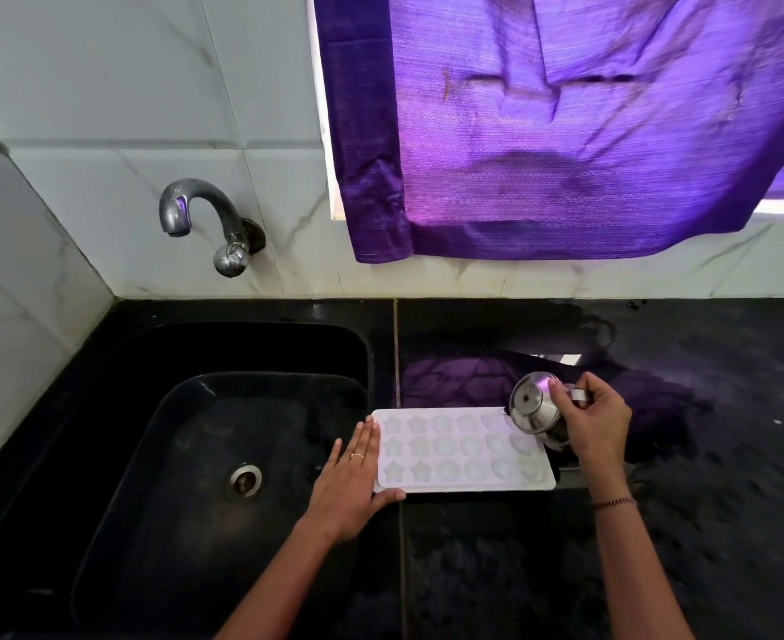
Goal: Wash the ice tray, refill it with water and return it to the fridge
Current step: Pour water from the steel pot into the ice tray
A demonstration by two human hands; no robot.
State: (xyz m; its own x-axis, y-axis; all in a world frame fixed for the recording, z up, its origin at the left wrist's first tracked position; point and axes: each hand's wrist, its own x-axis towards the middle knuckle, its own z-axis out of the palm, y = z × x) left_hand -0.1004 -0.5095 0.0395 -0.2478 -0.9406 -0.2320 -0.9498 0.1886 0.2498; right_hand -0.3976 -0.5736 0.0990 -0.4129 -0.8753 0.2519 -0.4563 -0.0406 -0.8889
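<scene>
Farthest from the sink [150, 501], right grip [600, 420] curls round a steel cup [530, 404], tilted base-up over that end of the ice tray [464, 455]. Left grip [353, 478]: fingers straight, flat on the tray end nearest the sink, holding nothing. Tray lies flat on black worktop [703, 501], just beside the sink.

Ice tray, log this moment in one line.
ice tray: flat on counter beside sink | left hand: flat on tray's left end | right hand: holds steel vessel tipped over tray's right end
</scene>
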